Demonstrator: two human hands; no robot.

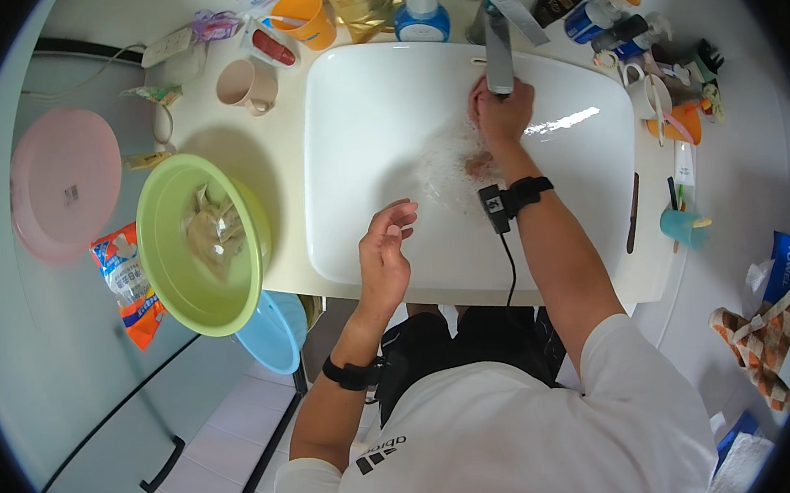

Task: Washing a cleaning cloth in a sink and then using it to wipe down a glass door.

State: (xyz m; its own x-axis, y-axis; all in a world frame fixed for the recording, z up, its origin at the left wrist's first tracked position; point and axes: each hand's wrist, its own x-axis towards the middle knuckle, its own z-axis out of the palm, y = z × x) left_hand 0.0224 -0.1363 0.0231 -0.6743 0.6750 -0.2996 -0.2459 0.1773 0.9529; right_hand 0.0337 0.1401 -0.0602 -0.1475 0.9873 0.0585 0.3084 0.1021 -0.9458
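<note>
My right hand (503,115) is at the silver faucet (498,51) at the back of the white sink (335,177). The spout covers part of this hand and its fingers are mostly hidden, so I cannot tell whether they grip anything. Below it, splashed water (445,174) spreads over the bowl, with a reddish-brown patch near the drain. My left hand (387,256) hovers over the sink's front left part, fingers loosely bent and apart, holding nothing. To its left stands a light green basin (153,254) with a pale cloth (215,227) lying in water.
Along the counter's back are a beige mug (242,88), an orange cup (311,28) and a blue bottle (422,20). Several bottles and cups crowd the right back corner. A blue basin (273,333) and a detergent bag (127,283) are by the green basin.
</note>
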